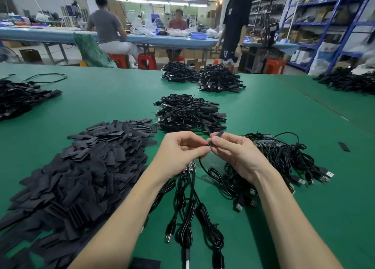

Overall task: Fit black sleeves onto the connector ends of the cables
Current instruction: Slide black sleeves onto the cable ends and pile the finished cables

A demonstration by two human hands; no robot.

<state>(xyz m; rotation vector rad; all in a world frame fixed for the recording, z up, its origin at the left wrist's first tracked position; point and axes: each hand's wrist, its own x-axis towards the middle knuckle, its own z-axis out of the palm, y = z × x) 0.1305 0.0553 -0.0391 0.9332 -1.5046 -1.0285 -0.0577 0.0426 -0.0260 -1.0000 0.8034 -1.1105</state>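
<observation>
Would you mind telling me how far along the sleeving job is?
Done, apparently: the cable pile behind the hands shows sleeved ends. In hand: the right hand pinches a black sleeve while the left hand holds a cable end. Left: the bundle at right with bare boards, and a big sleeve heap.

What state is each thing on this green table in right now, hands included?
Left hand: pinching a cable end.
Right hand: pinching a black sleeve, held at the cable end.
Held cable: hangs down to the table.
Sleeve pile: loose, heaped, at left.
Cable bundle: unsleeved, circuit ends bare, at right.
Far cable pile: heaped.
</observation>
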